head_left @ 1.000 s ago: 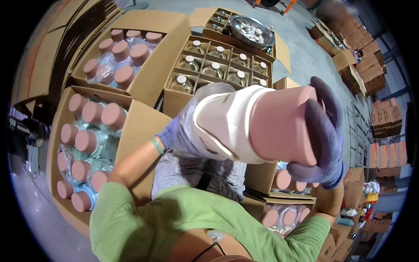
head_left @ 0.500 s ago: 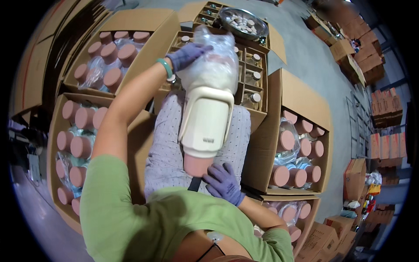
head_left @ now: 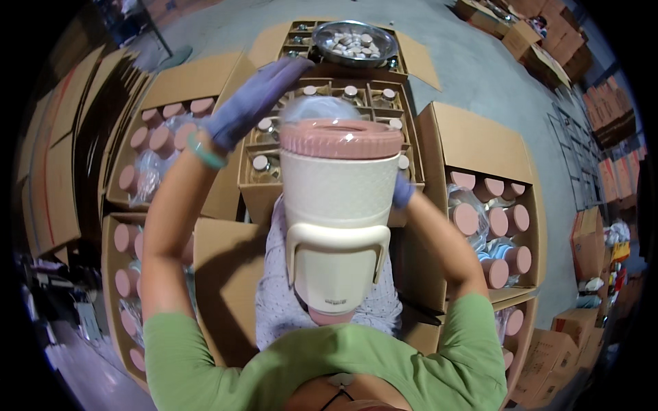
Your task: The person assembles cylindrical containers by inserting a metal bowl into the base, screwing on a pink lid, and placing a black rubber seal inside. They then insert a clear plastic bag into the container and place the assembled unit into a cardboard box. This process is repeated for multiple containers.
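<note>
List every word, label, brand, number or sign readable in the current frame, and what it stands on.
No text here is clear enough to quote.
Cream tumbler: a small dark mark low on its body, too small and blurred to read.
Brown carton at lower right: faint print, too small to read.
</note>
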`<state>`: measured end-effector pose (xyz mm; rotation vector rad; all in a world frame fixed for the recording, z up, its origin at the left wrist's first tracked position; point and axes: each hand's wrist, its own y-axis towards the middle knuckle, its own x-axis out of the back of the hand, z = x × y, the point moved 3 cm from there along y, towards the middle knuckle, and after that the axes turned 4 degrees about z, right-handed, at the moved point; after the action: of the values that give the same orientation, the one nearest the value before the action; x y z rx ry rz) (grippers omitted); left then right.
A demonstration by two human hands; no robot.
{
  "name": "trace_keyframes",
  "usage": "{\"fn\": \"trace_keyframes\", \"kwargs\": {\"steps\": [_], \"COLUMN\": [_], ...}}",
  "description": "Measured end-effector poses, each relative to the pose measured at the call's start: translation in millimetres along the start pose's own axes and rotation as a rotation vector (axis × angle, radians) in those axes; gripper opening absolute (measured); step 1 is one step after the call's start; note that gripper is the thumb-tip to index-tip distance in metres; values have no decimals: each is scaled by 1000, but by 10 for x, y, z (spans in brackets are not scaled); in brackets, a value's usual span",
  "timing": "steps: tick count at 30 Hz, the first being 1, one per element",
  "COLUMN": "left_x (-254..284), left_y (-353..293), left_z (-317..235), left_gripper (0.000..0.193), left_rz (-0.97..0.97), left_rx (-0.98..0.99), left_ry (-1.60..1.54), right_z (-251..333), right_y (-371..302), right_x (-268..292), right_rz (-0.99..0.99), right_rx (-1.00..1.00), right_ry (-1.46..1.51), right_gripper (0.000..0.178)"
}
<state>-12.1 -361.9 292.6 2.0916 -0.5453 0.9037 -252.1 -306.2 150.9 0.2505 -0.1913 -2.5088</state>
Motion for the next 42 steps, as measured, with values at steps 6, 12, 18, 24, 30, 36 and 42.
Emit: {"fn": "trace_keyframes", "kwargs": {"steps": [6, 12, 18, 24, 30, 36, 42], "left_x": [85, -309, -566, -475, -329, -251, -282], "left_y": [-499, -592, -341, -332, -403, -405, -464], "left_z": [-812, -220, -272, -278, -465, -559, -322], "left_gripper": [54, 60, 60, 38, 49, 53, 59], "left_rz": [91, 62, -241, -170, -271, -262, -271], "left_rx": [111, 455, 362, 340, 497, 434, 343], "left_ry": [-446, -475, -764, -456, -35, -141, -188], "right_z": [-214, 807, 1599, 476, 990, 678, 490], "right_y": [-1599, -1007, 256, 410, 399, 334, 495], "right_x": [-880, -621, -390, 374, 179, 349, 354], "right_rz": [428, 982, 167, 180, 173, -111, -53], "right_rx": [-15, -369, 398, 196, 568, 335, 4], "right_ry": [-1430, -1135, -652, -147, -437, -490, -121], "right_gripper": [55, 20, 49, 58, 51, 52, 83]}}
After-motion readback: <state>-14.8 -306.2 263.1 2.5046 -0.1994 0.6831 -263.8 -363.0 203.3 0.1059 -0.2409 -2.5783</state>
